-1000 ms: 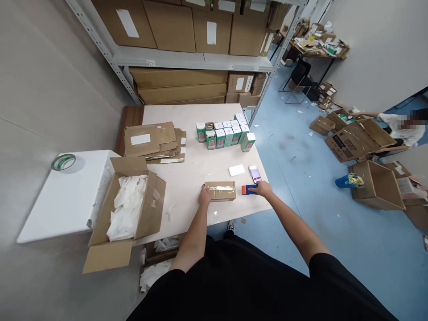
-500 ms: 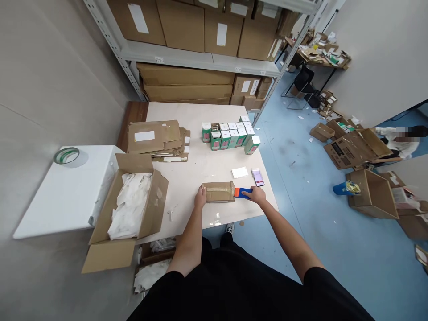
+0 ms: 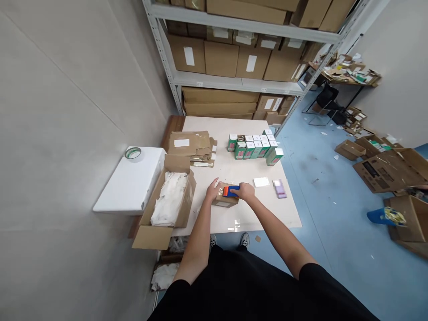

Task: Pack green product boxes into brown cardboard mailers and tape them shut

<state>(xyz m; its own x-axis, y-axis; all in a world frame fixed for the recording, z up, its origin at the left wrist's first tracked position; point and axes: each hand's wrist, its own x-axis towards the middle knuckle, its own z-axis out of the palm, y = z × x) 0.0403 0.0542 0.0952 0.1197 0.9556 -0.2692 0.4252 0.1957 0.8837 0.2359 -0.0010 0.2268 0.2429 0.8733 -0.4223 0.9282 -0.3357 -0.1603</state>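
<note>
A small taped cardboard box [image 3: 224, 201] lies near the front of the white table [image 3: 261, 214]. My left hand [image 3: 212, 188] rests on the box's left end, fingers curled over it. My right hand [image 3: 246, 191] is closed round a blue and orange cutter [image 3: 230, 191], which lies over the top of the box. Just right of the box sit a white card [image 3: 261, 182] and a phone [image 3: 279, 188].
Green and white cartons [image 3: 254, 147] stand in rows at mid-table, beside flattened cardboard [image 3: 191, 144]. An open box of white packing paper [image 3: 168, 203] sits at the left, by a white surface with a tape roll [image 3: 133, 153]. Shelving with cartons [image 3: 234, 58] behind; loose boxes [image 3: 384, 165] on the floor.
My right hand has carried the cutter left from the table beside the box onto the box's top. The left hand stays on the box. The camera has swung to the left.
</note>
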